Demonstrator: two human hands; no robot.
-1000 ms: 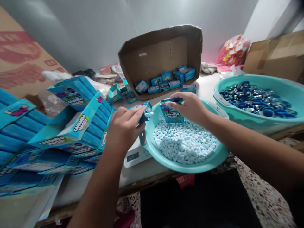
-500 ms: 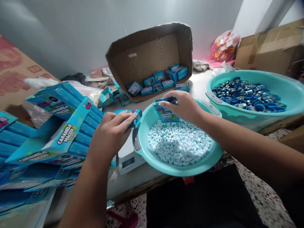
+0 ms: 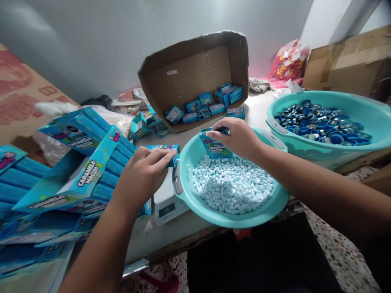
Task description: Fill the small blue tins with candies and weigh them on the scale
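My right hand [image 3: 236,134] grips a blue candy box [image 3: 216,147] marked "Caramelo Macizo" by its top. This box is upright, its lower end close to the pale blue and white candies [image 3: 233,187] in a turquoise basin [image 3: 235,221]. My left hand [image 3: 149,167] is closed over a second blue candy box [image 3: 161,147], just left of the basin rim; the fingers hide part of it. Beneath that hand is a white digital scale [image 3: 168,209] with a small display. Another blue box [image 3: 148,206] lies partly hidden at the scale's left side.
Stacked blue display cartons [image 3: 82,175] fill the left side. A tilted cardboard box [image 3: 189,65] behind the basin contains several blue candy boxes [image 3: 205,99]. At right stands a second turquoise basin [image 3: 305,152] of blue and silver tins [image 3: 320,122]. The table's front edge [image 3: 171,244] runs below.
My left hand has shifted slightly down, and its box sits lower and flatter by the scale. My right hand still holds its box over the candies. The view has moved a little.
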